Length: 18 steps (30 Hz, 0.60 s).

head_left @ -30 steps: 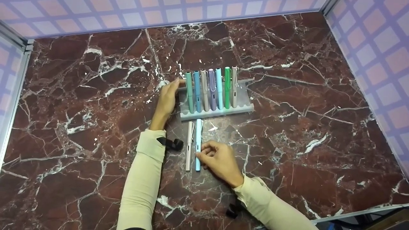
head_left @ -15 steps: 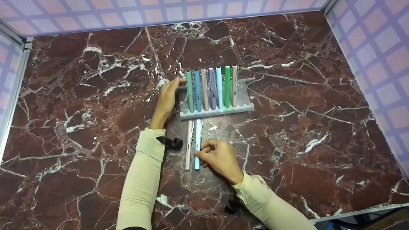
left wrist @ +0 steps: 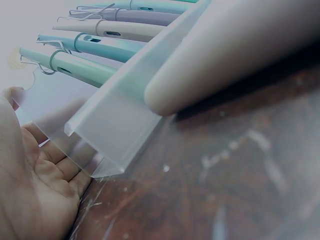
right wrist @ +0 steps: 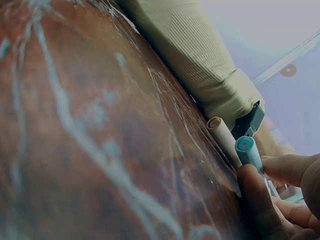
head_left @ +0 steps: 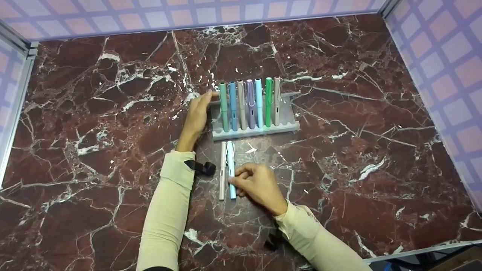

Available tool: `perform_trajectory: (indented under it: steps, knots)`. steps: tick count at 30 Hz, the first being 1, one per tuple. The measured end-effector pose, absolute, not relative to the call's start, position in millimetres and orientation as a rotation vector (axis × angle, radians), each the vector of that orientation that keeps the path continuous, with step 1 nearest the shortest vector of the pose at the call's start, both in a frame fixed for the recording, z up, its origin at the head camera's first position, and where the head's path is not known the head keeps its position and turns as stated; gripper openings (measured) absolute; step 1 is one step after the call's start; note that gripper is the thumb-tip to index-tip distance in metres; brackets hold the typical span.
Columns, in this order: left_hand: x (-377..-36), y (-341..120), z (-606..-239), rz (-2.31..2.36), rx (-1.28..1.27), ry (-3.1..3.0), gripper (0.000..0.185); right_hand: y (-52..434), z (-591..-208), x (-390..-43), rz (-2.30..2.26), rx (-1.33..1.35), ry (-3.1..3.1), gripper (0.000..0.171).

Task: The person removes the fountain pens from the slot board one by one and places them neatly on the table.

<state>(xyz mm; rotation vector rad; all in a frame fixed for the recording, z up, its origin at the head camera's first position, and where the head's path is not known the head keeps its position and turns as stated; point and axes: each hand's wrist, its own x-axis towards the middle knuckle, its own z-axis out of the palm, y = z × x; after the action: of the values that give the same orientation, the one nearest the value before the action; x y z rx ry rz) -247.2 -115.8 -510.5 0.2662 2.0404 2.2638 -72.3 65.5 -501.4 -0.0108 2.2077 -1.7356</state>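
A light-blue pen [head_left: 231, 171] is pinched between the thumb and fingers of my right hand [head_left: 258, 184]. Its cap end leans left, close against a beige pen [head_left: 222, 177] lying on the table. In the right wrist view, the round ends of the light-blue pen [right wrist: 246, 145] and beige pen [right wrist: 216, 124] show side by side. My left hand [head_left: 197, 114] grips the left side of a clear pen stand [head_left: 288, 109]; through the plastic, its fingers [left wrist: 55, 167] show curled behind the sheet. Several capped pens stand in the rack, including green [head_left: 268, 101] and purple [head_left: 250, 103] ones.
Slots at both ends of the rack's front ledge [head_left: 260, 131] hold no pens. The red marbled table [head_left: 357, 169] stretches around it. Patterned panels [head_left: 444, 75] enclose the back and sides. A black wrist mount [head_left: 203, 168] sits beside the left sleeve.
The light-blue pen's cap end has swung left to the beige pen, so the two now lie close together there. The left hand and the rack stay in place.
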Motion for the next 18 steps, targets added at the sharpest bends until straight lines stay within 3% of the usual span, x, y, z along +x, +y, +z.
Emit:
perform_trajectory:
  steps: [18]
  knots:
    - [-246.8, -116.2, -510.7, 2.251, 0.25, 2.02, 0.044, 67.2, -502.9, -74.4, -1.815, -0.021, 2.17, 0.022]
